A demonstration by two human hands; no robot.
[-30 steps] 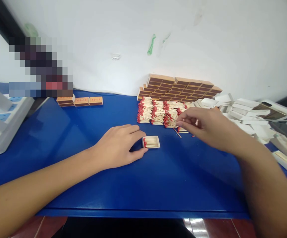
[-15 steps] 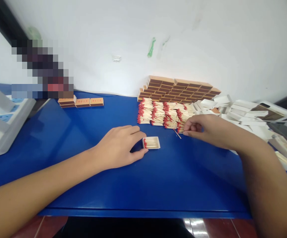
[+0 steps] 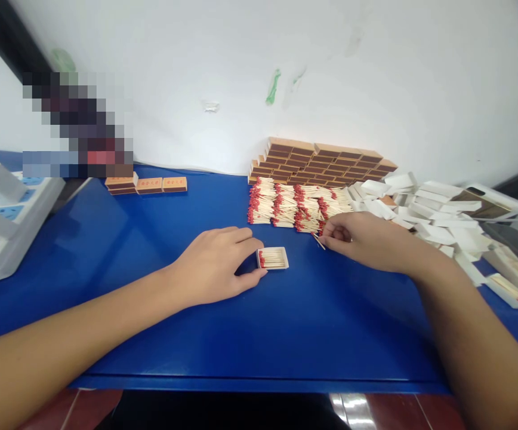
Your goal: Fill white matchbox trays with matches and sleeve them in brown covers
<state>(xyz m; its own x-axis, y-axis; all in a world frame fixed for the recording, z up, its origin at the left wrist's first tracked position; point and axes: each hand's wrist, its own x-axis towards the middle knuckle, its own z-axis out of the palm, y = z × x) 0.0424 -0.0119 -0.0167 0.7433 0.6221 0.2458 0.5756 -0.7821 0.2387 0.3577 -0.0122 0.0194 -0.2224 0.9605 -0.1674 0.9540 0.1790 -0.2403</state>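
Note:
A small white matchbox tray (image 3: 286, 267) lies on the blue table, with several red-headed matches (image 3: 273, 259) side by side in it. My left hand (image 3: 218, 263) grips its left end between thumb and forefinger. To the right, my right hand (image 3: 357, 237) is closed in a pinch at the front corner of the big match pile (image 3: 286, 206). Its fingertips are on a single match (image 3: 318, 242) that sticks out slantwise from the pile. The pile lies in rough rows, red heads mostly to the left.
Behind the pile, closed matchboxes (image 3: 321, 164) are stacked against the wall. White empty trays (image 3: 438, 215) are heaped at the right, near a phone (image 3: 492, 200) and a filled tray (image 3: 509, 291). Several matchboxes (image 3: 149, 186) sit back left; a white-and-blue plastic holder (image 3: 26, 239) stands far left.
My right hand has shifted a little left and towards me, its fingertips now at the slanting match. My left hand and the tray have stayed in place.

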